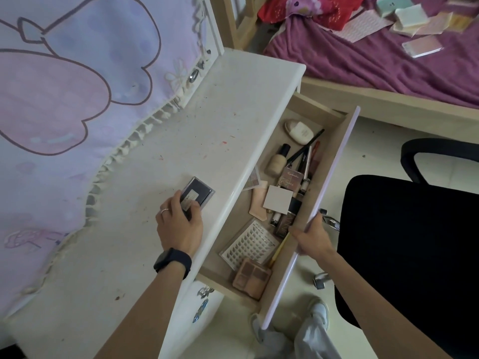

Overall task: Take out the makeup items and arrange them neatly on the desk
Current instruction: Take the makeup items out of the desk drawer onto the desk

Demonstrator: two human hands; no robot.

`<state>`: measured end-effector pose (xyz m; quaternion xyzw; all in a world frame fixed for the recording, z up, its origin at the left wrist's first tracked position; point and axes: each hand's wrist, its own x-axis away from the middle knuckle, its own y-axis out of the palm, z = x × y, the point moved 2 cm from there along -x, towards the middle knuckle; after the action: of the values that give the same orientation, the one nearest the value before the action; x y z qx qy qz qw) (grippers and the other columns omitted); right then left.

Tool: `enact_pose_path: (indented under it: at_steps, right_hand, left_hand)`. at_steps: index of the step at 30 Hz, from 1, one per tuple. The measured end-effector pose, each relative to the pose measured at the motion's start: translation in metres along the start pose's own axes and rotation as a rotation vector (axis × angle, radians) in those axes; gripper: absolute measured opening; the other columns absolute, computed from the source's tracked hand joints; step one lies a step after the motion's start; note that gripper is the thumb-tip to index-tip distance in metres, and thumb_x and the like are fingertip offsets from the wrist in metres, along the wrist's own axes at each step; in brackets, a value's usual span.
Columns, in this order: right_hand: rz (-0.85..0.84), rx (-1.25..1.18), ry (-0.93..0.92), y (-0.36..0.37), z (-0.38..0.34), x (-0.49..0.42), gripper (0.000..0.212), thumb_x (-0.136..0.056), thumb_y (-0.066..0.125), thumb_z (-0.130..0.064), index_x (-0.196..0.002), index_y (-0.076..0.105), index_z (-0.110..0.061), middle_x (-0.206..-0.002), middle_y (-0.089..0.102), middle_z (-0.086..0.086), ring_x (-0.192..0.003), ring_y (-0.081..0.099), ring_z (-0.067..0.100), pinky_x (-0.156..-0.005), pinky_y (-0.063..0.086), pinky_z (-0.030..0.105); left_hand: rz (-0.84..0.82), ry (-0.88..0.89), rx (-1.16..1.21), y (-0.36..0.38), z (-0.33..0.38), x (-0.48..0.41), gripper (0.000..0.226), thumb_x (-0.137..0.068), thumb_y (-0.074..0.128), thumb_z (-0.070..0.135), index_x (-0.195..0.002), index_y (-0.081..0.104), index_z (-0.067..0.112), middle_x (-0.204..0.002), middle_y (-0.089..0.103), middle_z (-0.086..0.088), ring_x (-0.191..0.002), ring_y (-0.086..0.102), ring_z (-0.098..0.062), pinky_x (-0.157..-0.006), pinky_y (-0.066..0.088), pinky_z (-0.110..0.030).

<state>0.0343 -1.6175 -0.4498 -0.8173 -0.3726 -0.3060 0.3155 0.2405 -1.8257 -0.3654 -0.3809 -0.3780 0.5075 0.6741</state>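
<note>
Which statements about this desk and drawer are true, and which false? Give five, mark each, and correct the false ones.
1. The drawer is pulled open. True.
2. The left hand holds a dark compact on the desk. True.
3. The right hand grips a brush. False: it grips the drawer's front panel.
4. The foundation bottle stands on the desk. False: it lies in the drawer.
5. An eyeshadow palette lies at the drawer's near end. True.
</note>
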Motion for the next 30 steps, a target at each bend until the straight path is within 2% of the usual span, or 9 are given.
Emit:
enact_pose_path:
  at_steps: [2,4,7,10,12,16,21,26,30]
  right_hand:
    - [0.048,0.107,-0.012,-0.004,-0.004,0.005,0.079,-0.089,0.069,-0.041,-0.145,0.021,-0.013,-0.109,0.064,0.017,-0.089,0.069,0.028,-0.083,0.058,0.047]
    - [0.211,0.274,-0.116,-0.007,-0.008,0.009,0.088,-0.088,0.068,-0.042,-0.151,0.012,-0.018,-0.149,0.037,0.02,-0.131,0.045,0.039,-0.103,0.045,0.05]
    - [0.402,0.577,-0.448,0.0,-0.027,0.016,0.076,-0.089,0.061,-0.035,-0.149,0.02,-0.016,-0.16,0.016,0.018,-0.15,0.01,0.039,-0.115,0.027,0.055]
    - [0.367,0.876,-0.731,0.017,-0.051,0.001,0.051,-0.097,0.052,-0.032,-0.141,0.043,-0.009,-0.154,0.033,0.018,-0.149,0.017,0.036,-0.121,0.024,0.053]
    - [0.221,1.012,-0.695,0.027,-0.062,-0.018,0.038,-0.099,0.049,-0.031,-0.132,0.051,-0.013,-0.156,0.032,0.014,-0.15,0.016,0.033,-0.123,0.019,0.051]
    - [0.082,1.221,-0.552,0.035,-0.073,-0.048,0.043,-0.093,0.058,-0.035,-0.129,0.043,-0.018,-0.146,0.036,0.012,-0.137,0.034,0.035,-0.11,0.038,0.049]
    - [0.12,1.466,-0.626,0.037,-0.078,-0.055,0.04,-0.096,0.052,-0.033,-0.131,0.039,-0.017,-0.132,0.046,0.014,-0.124,0.047,0.035,-0.097,0.049,0.047]
    - [-0.038,1.069,-0.533,0.022,-0.093,-0.032,0.08,-0.076,0.075,-0.052,-0.136,0.035,-0.017,-0.139,0.043,0.012,-0.13,0.042,0.035,-0.104,0.042,0.045]
    - [-0.076,0.667,-0.698,0.023,-0.105,0.024,0.073,-0.068,0.086,-0.042,-0.129,0.048,-0.028,-0.118,0.058,-0.006,-0.1,0.062,0.016,-0.084,0.055,0.037]
  left_hand:
    - [-0.06,0.04,-0.074,-0.003,-0.002,0.004,0.066,-0.096,0.049,0.051,-0.153,0.028,0.025,-0.155,0.032,-0.008,-0.14,0.028,-0.031,-0.113,0.033,-0.051]
    - [-0.09,0.079,-0.113,-0.005,-0.005,0.006,0.074,-0.093,0.053,0.053,-0.155,0.023,0.023,-0.157,0.03,-0.008,-0.141,0.025,-0.031,-0.114,0.033,-0.049]
    - [-0.097,0.106,-0.13,-0.006,-0.008,0.006,0.076,-0.094,0.056,0.049,-0.156,0.023,0.02,-0.156,0.032,-0.01,-0.14,0.027,-0.033,-0.113,0.033,-0.047]
    - [-0.08,0.122,-0.112,-0.004,-0.011,0.007,0.073,-0.095,0.057,0.046,-0.155,0.026,0.017,-0.155,0.034,-0.01,-0.135,0.033,-0.035,-0.111,0.035,-0.046]
    - [-0.068,0.139,-0.109,-0.003,-0.014,0.006,0.072,-0.095,0.057,0.045,-0.154,0.028,0.016,-0.155,0.036,-0.009,-0.132,0.038,-0.034,-0.111,0.035,-0.044]
    - [-0.04,0.192,-0.138,-0.001,-0.019,0.006,0.073,-0.095,0.054,0.05,-0.154,0.029,0.015,-0.153,0.039,-0.008,-0.134,0.04,-0.029,-0.113,0.032,-0.039]
    - [-0.052,0.183,-0.204,-0.002,-0.023,0.003,0.078,-0.094,0.047,0.061,-0.155,0.027,0.017,-0.148,0.042,-0.008,-0.132,0.037,-0.029,-0.107,0.04,-0.039]
    - [-0.13,0.182,-0.204,-0.015,-0.028,-0.005,0.076,-0.09,0.054,0.063,-0.15,0.033,0.021,-0.142,0.045,-0.005,-0.128,0.04,-0.025,-0.103,0.042,-0.036]
    - [-0.101,0.12,-0.183,-0.041,-0.067,0.006,0.072,-0.086,0.061,0.054,-0.147,0.041,0.021,-0.139,0.049,-0.002,-0.125,0.045,-0.024,-0.101,0.042,-0.035]
